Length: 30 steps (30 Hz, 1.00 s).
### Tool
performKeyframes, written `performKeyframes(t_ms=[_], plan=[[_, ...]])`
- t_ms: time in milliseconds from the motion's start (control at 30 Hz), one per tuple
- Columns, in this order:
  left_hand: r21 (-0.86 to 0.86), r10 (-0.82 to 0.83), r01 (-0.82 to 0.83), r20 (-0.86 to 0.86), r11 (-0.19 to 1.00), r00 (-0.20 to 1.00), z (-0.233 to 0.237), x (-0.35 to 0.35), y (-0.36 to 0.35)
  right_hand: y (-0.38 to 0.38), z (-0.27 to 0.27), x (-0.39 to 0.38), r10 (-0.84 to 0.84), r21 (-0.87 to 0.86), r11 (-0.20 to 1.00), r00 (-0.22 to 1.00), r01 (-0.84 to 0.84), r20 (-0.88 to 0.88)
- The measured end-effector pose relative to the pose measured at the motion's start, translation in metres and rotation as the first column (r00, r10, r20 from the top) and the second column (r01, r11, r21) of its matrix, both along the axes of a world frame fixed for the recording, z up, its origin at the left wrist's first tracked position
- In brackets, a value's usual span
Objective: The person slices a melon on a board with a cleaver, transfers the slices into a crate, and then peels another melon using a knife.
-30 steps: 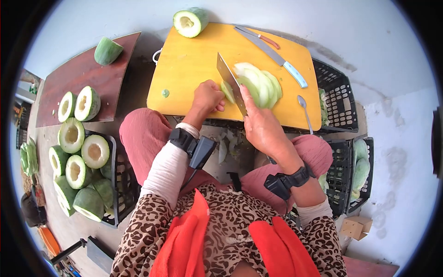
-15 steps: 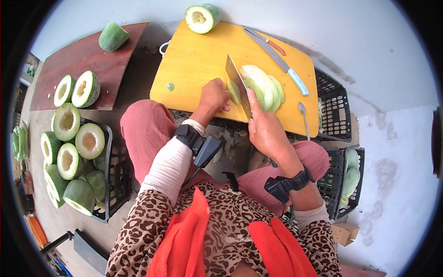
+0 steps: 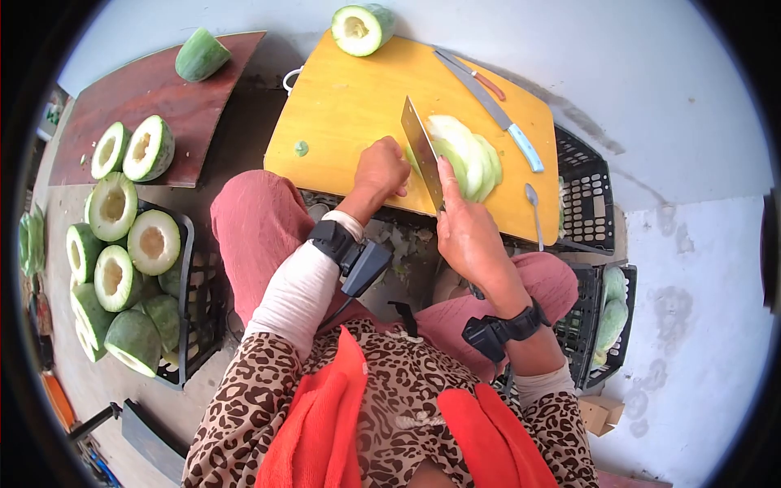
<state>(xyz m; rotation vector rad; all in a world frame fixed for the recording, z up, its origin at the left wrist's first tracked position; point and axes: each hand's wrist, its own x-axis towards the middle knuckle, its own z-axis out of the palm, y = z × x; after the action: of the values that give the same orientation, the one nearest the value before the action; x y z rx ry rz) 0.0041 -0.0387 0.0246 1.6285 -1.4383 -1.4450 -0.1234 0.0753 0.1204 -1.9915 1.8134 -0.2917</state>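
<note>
My right hand [image 3: 468, 232] is closed around the handle of a cleaver [image 3: 420, 146], whose wide blade stands upright on the yellow cutting board [image 3: 338, 98]. Fingers curled, my left hand [image 3: 381, 171] presses on a piece of winter melon [image 3: 412, 157] just left of the blade; most of that piece is hidden by hand and blade. Pale green melon slices [image 3: 472, 159] lie fanned out to the right of the cleaver. A small green scrap [image 3: 301, 148] rests near the board's left side.
A hollowed melon half [image 3: 358, 29] stands at the board's far edge. On the right lie a blue-handled knife [image 3: 525, 146], a red-handled knife [image 3: 488, 83] and a spoon [image 3: 533, 199]. Left are a brown board [image 3: 98, 77] and a black crate [image 3: 189, 325] of melons. Another crate [image 3: 592, 203] sits right.
The melon piece between my left hand and the blade shows less than before. Both hands and the cleaver stay almost in place; the whole view has shifted slightly.
</note>
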Motion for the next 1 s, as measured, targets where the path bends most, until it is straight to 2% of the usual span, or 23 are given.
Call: performKeyframes(t_ms=[167,267,467,567,667,767,867,967,1000], plan=[[-0.188,0.014,-0.018,-0.024,0.982,1.000,-0.008,-0.008,0.008,0.003,-0.002,-0.010,-0.030,-0.039,0.999,0.998,0.032,0.056],[-0.168,0.049,-0.057,-0.051,0.984,0.997,-0.001,-0.011,0.011,0.001,0.011,-0.013,-0.066,0.026,0.998,0.997,0.065,0.048],[-0.179,0.032,-0.040,-0.049,0.983,0.998,-0.002,-0.015,0.005,-0.010,0.005,-0.025,0.002,-0.033,0.999,1.000,-0.001,0.020],[-0.181,0.010,-0.020,-0.058,0.983,0.998,0.001,-0.013,0.004,-0.012,0.007,-0.023,-0.012,0.069,0.998,0.999,0.008,0.049],[-0.162,0.005,-0.026,-0.125,0.986,0.992,-0.007,-0.013,0.001,-0.011,0.009,-0.024,-0.060,0.122,0.992,0.992,0.046,0.115],[-0.114,-0.018,0.002,-0.142,0.993,0.990,-0.010,-0.013,0.000,-0.004,-0.008,-0.030,-0.002,-0.003,1.000,0.984,0.003,0.180],[-0.014,0.031,-0.035,-0.221,0.999,0.975,-0.014,-0.010,-0.005,-0.002,-0.024,-0.037,0.015,-0.057,0.998,0.976,-0.003,0.218],[0.009,0.025,-0.024,-0.225,1.000,0.974,-0.010,-0.009,-0.010,-0.003,-0.009,-0.034,-0.045,0.100,0.995,0.978,0.025,0.203],[0.029,0.026,-0.020,-0.224,0.999,0.974,-0.008,-0.009,-0.011,-0.003,-0.008,-0.035,-0.044,0.102,0.994,0.978,0.023,0.202]])
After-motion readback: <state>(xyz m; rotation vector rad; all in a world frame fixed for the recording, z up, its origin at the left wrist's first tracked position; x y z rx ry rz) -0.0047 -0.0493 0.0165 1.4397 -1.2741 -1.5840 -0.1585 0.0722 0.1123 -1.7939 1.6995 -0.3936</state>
